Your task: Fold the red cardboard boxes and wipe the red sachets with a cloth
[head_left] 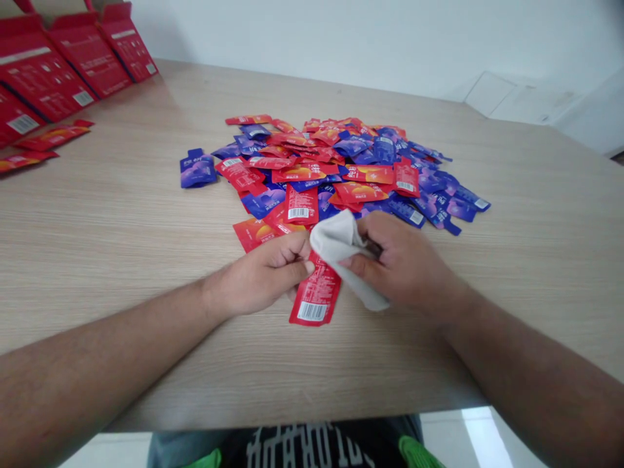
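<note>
In the head view, the left hand (270, 273) is pinching the upper part of a red sachet (316, 294), with fingers curled shut and thumb pressing on its left side. The sachet is lying tilted on the table (121, 227), its barcode end pointing toward the near edge and sticking out below both hands. The right hand (400, 263) is closing around a pale cloth (336, 244), which is bunched in the fingers. The cloth is touching the sachet's upper right side, and the two hands are almost meeting over it.

Just behind the hands, a pile (341, 169) of red and blue sachets is spreading across the middle of the table, its nearest pieces touching the knuckles. A single blue sachet (197, 169) is lying just left of the pile. Red boxes (73, 58) are standing at the far left corner, well apart from the hands. Bare table is lying open to the left, to the right, and between the hands and the near edge.
</note>
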